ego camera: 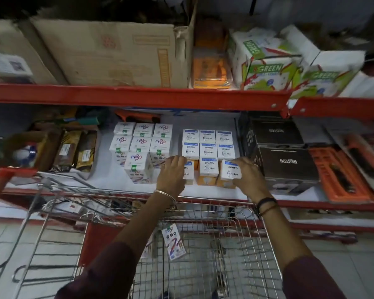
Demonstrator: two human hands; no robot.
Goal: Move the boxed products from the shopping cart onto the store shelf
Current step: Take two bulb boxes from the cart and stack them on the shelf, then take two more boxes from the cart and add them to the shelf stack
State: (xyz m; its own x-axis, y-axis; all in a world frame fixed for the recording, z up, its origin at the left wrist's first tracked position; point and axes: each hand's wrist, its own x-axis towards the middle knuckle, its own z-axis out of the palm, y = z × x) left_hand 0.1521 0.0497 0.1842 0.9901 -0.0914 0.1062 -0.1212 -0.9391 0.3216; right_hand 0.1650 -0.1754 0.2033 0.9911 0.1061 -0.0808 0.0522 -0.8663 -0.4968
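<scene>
The right hand wraps its fingers over the top and side of a white-and-orange box at the front right of the shelf, closed on it. The left hand lies flat with spread fingers against the front left box of the same group; whether it grips or only presses I cannot tell. Between them stands a third front box. Behind sit two more rows of three, and to the left a second block of white boxes is stacked. So most of the stock looks shelved. The cart below seems nearly empty: I see only one small box leaning against its wire front.
</scene>
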